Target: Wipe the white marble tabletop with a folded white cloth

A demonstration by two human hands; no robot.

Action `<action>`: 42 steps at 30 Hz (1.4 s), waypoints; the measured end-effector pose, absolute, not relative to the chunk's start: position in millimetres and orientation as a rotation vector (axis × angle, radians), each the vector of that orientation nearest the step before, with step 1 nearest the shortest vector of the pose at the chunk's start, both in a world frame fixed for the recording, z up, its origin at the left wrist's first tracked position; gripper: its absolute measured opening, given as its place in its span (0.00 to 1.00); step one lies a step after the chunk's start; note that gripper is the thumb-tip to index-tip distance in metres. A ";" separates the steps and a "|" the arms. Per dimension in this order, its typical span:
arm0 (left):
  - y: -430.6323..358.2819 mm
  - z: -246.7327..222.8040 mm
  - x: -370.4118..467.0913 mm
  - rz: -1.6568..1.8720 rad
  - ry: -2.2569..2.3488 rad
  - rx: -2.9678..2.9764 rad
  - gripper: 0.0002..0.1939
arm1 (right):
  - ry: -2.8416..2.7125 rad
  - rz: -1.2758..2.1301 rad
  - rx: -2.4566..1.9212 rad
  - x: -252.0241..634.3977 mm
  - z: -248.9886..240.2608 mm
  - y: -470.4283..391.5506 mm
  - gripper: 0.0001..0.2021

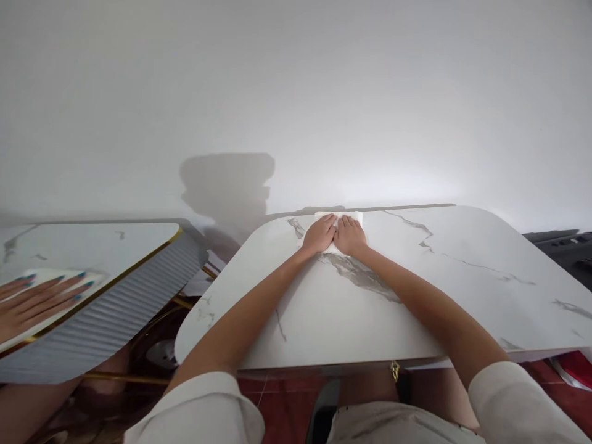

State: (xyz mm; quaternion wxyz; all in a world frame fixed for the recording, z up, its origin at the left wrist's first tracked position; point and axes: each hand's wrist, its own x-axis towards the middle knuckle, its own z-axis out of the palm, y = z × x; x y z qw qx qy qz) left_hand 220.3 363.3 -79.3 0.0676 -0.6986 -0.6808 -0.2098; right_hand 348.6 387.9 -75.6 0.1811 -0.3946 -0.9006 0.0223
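Observation:
A folded white cloth (356, 216) lies near the far edge of a white marble-patterned tabletop (305, 320). Both arms reach out to it. My left hand (320, 234) presses down on the cloth's left part, its fingers laid over it and pointing away and to the right. Beside it, almost touching, my right hand (350, 236) rests with flat fingers on the right part. Much of the cloth is hidden under the two hands.
Just beyond the table rises a plain pale wall (324, 111). At left, a co-worker's hand (41, 302) with blue-green nails lies on a white cloth (99, 279) on another marble-patterned table (139, 237) with gold trim and a ribbed grey side. Dark objects (562, 250) stand at right.

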 end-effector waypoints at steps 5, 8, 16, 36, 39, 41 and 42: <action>307.4 -81.4 234.2 -0.620 -2.000 -2.128 0.24 | -2.552 0.047 -1.031 363.8 -79.6 338.4 0.26; 264.9 -81.5 243.7 -0.619 -2.033 -2.084 0.24 | -2.541 0.021 -0.955 370.8 -84.0 303.2 0.26; 173.0 -77.8 293.7 -0.601 -2.212 -1.995 0.26 | -2.541 0.037 -0.738 421.7 -81.0 224.8 0.25; 346.5 -73.6 282.7 -0.726 -2.119 -2.062 0.19 | -2.703 0.047 -0.909 408.4 -74.4 396.2 0.26; 372.7 -77.5 256.5 -0.696 -2.107 -2.033 0.19 | -2.676 0.047 -0.912 382.2 -75.1 420.4 0.26; 389.9 -79.8 243.5 -0.671 -2.104 -2.000 0.19 | -2.662 0.036 -0.898 369.1 -75.9 435.6 0.25; 398.6 -80.4 239.1 -0.655 -2.097 -1.992 0.19 | -2.656 0.032 -0.897 364.5 -76.3 443.1 0.25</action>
